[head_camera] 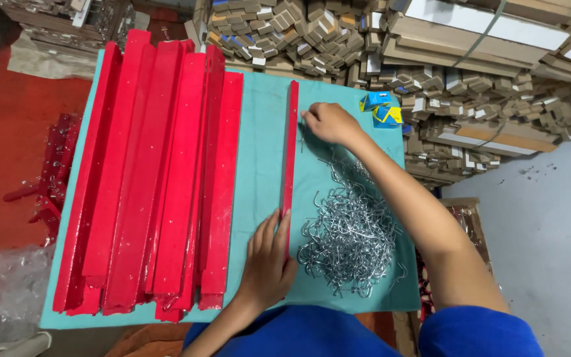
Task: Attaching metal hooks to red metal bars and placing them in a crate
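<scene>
**Single red strip held down lengthwise on the teal table**

Head view: A long, narrow red metal strip point(290, 145) lies alone on the teal table cover point(259, 152), between a stack of like pieces and a heap of hooks. Its long axis runs from the near edge of the table away from the person, leaning slightly right at the far end, which points toward the stacked cardboard.

The left hand point(269, 258) rests flat on the strip's near end, fingers stretched out straight and close together, pressing rather than gripping. The right hand point(328, 123) reaches out to the far part of the strip, just beside its right edge; its fingers are curled in narrow, pinched on what looks like a thin wire piece, though it is too small to be sure.

To the left, a stack of long red metal channels point(160, 178) lies side by side, parallel to the single strip. To the right, a loose pile of silvery wire hooks point(351, 235) sits on the cover under the right forearm. Two small blue-and-yellow cardboard boxes point(381, 109) stand at the far right corner; their contents are not visible. Beyond the table are bundles of brown cardboard pieces point(470, 73).
</scene>
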